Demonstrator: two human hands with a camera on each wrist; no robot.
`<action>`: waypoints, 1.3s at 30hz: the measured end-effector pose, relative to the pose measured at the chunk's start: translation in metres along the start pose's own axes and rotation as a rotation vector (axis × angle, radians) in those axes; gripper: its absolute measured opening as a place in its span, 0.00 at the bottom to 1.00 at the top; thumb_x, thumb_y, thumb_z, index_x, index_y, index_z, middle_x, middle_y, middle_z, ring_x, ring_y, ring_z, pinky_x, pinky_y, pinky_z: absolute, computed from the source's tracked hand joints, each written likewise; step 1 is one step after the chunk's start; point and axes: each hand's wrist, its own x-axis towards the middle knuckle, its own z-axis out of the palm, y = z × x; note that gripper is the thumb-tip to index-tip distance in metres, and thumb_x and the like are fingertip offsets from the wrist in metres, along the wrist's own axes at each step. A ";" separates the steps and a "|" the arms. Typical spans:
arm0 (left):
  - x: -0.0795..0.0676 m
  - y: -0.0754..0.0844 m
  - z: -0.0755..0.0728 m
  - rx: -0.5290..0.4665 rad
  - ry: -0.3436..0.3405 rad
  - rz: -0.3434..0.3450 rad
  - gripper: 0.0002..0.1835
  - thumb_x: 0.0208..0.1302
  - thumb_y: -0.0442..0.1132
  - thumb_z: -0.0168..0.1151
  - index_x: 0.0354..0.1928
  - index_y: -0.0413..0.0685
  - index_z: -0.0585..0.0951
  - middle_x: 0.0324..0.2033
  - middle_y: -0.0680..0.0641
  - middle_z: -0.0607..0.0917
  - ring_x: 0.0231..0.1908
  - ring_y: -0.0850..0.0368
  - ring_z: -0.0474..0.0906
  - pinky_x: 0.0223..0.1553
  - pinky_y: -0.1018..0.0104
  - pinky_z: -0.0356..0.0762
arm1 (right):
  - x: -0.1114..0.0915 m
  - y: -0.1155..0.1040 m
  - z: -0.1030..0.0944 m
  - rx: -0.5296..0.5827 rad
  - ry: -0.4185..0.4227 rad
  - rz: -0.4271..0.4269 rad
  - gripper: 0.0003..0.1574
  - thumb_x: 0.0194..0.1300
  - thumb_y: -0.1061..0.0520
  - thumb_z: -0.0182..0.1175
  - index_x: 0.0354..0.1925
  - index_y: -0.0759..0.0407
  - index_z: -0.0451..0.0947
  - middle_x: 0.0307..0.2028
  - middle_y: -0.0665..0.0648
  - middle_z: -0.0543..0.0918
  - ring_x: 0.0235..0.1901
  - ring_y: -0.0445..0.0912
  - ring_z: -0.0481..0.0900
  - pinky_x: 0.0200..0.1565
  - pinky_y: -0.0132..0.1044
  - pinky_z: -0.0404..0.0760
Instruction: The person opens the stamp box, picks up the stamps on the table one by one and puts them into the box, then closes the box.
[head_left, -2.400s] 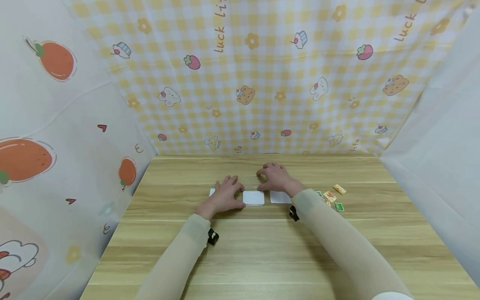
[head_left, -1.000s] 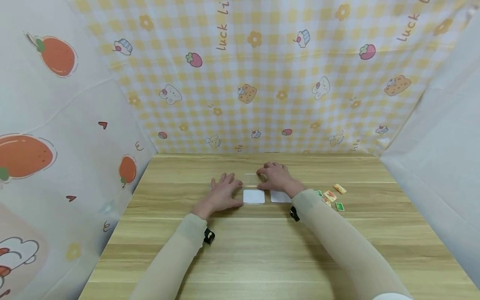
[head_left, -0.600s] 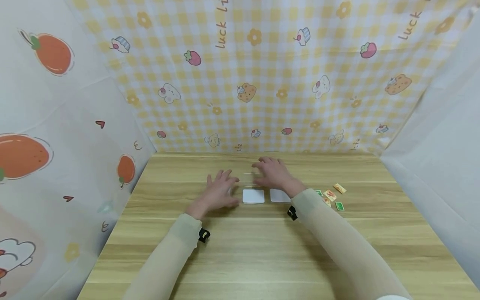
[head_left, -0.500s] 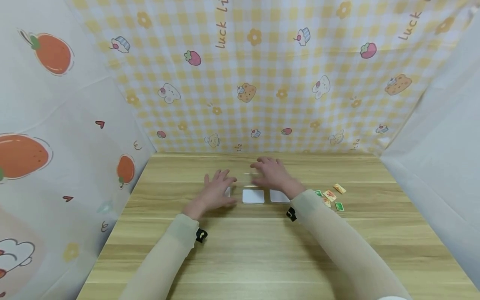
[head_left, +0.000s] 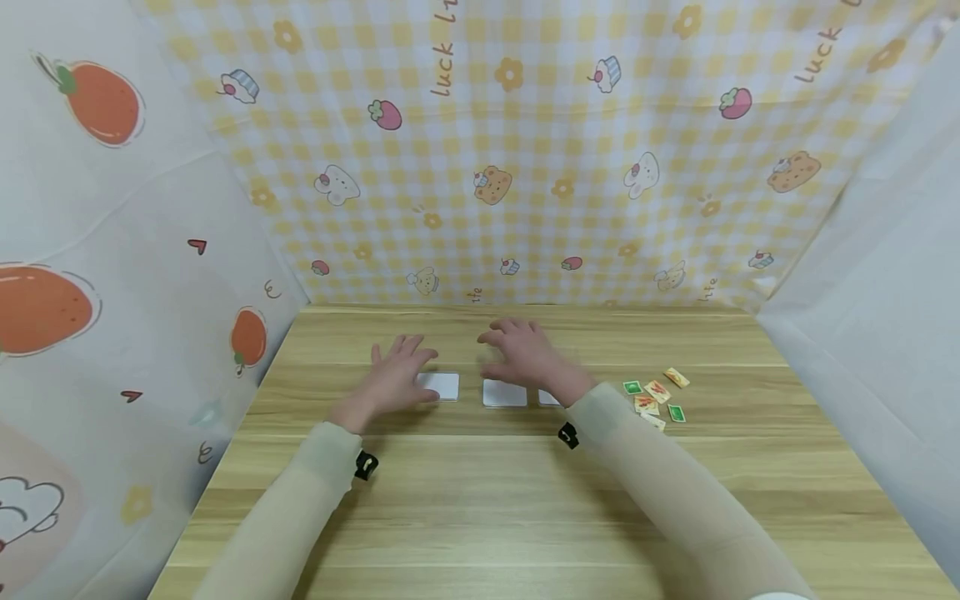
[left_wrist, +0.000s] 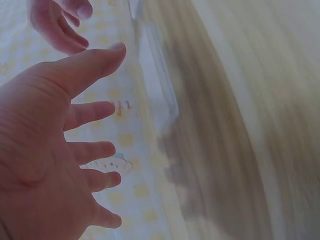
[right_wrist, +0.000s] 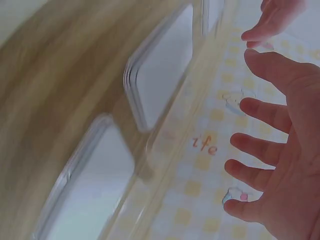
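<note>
Three white rectangular stacks that look like blank cards lie in a row on the wooden table: the left stack (head_left: 444,387), the middle stack (head_left: 504,394) and the right stack (head_left: 551,399), partly hidden by my right wrist. My left hand (head_left: 393,379), fingers spread, is by the left stack, its thumb overlapping that stack in the head view. Just behind the middle stack hovers my right hand (head_left: 521,354). In the right wrist view, its fingers are spread with nothing between them, and a layered white stack (right_wrist: 162,70) shows several thin edges.
Several small printed cards lie scattered to the right, among them a green card (head_left: 677,413) and an orange-patterned card (head_left: 657,391). A checked cloth (head_left: 562,150) hangs behind the table (head_left: 480,500). Printed white cloth (head_left: 150,217) covers the left side.
My left hand has moved left from the middle stack, uncovering the left stack. My right hand has lifted and shifted slightly left, exposing more small cards. The stacks stay in place.
</note>
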 end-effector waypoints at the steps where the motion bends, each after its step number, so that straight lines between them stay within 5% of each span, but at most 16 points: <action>1: -0.001 -0.003 0.000 -0.001 -0.004 0.002 0.39 0.46 0.57 0.68 0.61 0.52 0.69 0.67 0.40 0.54 0.65 0.35 0.41 0.52 0.27 0.30 | 0.001 -0.003 0.001 -0.005 -0.003 -0.001 0.38 0.51 0.31 0.59 0.58 0.43 0.69 0.61 0.56 0.65 0.61 0.56 0.59 0.56 0.64 0.53; 17: -0.014 -0.042 0.018 -0.069 -0.046 -0.018 0.40 0.43 0.64 0.66 0.60 0.58 0.70 0.65 0.39 0.58 0.63 0.31 0.48 0.49 0.25 0.41 | 0.009 -0.039 0.030 -0.047 -0.056 -0.070 0.38 0.49 0.29 0.59 0.56 0.42 0.71 0.60 0.54 0.66 0.61 0.54 0.57 0.56 0.65 0.51; 26: -0.011 -0.043 0.018 -0.119 -0.044 -0.007 0.34 0.45 0.60 0.68 0.56 0.59 0.73 0.65 0.40 0.59 0.63 0.35 0.49 0.48 0.24 0.42 | 0.016 -0.042 0.043 -0.129 -0.047 -0.058 0.36 0.47 0.26 0.59 0.51 0.42 0.75 0.56 0.51 0.69 0.58 0.52 0.60 0.56 0.65 0.52; 39: -0.010 -0.042 0.022 -0.144 -0.050 -0.012 0.32 0.45 0.59 0.68 0.54 0.61 0.74 0.67 0.43 0.56 0.65 0.35 0.45 0.50 0.24 0.39 | 0.020 -0.048 0.046 -0.071 -0.031 -0.056 0.35 0.42 0.27 0.63 0.44 0.45 0.78 0.56 0.51 0.69 0.58 0.52 0.60 0.55 0.65 0.53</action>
